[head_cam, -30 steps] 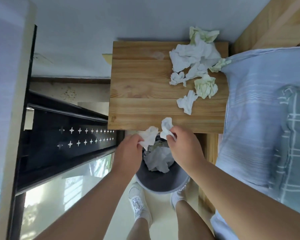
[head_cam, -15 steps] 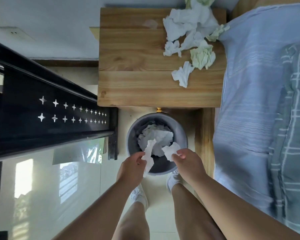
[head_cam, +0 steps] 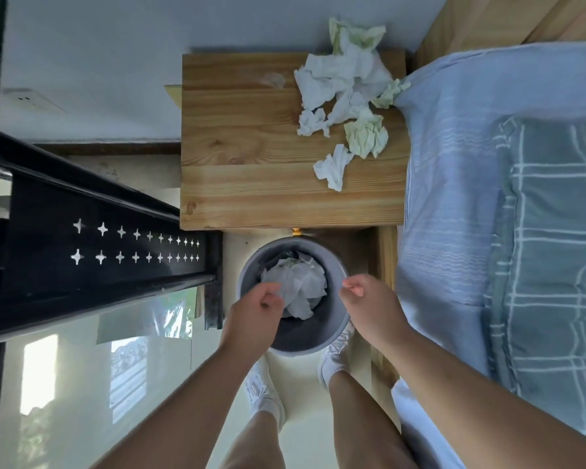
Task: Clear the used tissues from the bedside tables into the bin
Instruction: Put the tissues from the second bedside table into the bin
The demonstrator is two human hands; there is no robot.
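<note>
Both hands, left hand (head_cam: pixel 256 308) and right hand (head_cam: pixel 369 304), hovered empty with loosely curled fingers over the bin (head_cam: pixel 335 330), whose piled tissues (head_cam: pixel 296 286) might spill.

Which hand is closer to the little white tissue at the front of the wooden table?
Right, but only slightly. The right hand is over the bin's right rim, below the tissue. The left hand is over the bin's left side, lower and further left. Neither touches it.

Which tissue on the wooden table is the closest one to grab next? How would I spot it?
Look at the wooden bedside table next to the bed. Tissues are piled toward its bed side. The one you want is the small white tissue lying alone nearest the front edge, just below a pale green tissue.
</note>
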